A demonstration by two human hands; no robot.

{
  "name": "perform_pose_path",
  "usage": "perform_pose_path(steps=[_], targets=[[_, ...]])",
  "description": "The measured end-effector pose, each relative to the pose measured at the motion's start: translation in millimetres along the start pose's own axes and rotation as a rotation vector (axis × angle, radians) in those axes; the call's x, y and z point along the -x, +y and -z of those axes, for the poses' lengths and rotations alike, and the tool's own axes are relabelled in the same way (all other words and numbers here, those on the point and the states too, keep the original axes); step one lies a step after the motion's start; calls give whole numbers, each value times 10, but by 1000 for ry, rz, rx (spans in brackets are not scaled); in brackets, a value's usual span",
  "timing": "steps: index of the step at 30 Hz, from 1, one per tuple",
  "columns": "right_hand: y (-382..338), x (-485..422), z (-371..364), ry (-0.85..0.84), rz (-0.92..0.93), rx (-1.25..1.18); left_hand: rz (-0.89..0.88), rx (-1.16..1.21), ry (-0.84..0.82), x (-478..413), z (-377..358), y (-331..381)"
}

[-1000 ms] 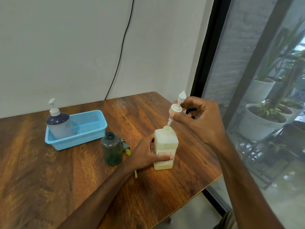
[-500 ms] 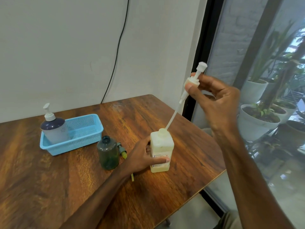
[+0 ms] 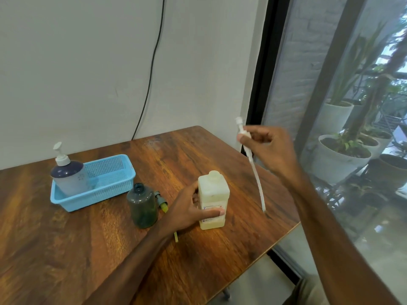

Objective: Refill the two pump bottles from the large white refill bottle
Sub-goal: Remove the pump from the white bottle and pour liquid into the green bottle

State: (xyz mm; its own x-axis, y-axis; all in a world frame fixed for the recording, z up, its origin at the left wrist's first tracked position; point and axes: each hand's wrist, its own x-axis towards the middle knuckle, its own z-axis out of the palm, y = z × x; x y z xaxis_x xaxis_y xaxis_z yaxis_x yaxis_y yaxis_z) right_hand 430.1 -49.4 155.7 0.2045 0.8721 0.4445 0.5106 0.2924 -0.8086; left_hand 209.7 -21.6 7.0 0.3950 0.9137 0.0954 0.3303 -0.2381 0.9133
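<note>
Head view showed the cream-white bottle [image 3: 213,192] upright and uncapped on the table [image 3: 66,249]; the left hand [image 3: 189,211] clamped its grip round it; the right hand [image 3: 272,150], raised beside, pinched the pump [image 3: 256,179], tube hanging clear.

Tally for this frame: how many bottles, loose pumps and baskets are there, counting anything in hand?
Bottles: 3 (navy-topped pump bottle, dark green bottle, white refill bottle)
Loose pumps: 2 (white pump held by the right hand; grey-and-yellow pump beside the green bottle)
Baskets: 1 (blue basket)
Total: 6
</note>
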Motion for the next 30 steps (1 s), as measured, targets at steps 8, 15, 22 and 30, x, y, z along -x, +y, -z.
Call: perform_pose_path(steps=[8, 15, 22, 30], targets=[[1153, 37, -279, -499, -286, 52, -15, 8, 21, 6, -6, 13], [1159, 273, -564, -446, -288, 450, -9, -11, 17, 4, -6, 23], [1167, 451, -608, -312, -215, 306, 9, -14, 12, 6, -13, 5], [988, 779, -478, -263, -184, 245, -4, -65, 45, 49, -29, 47]])
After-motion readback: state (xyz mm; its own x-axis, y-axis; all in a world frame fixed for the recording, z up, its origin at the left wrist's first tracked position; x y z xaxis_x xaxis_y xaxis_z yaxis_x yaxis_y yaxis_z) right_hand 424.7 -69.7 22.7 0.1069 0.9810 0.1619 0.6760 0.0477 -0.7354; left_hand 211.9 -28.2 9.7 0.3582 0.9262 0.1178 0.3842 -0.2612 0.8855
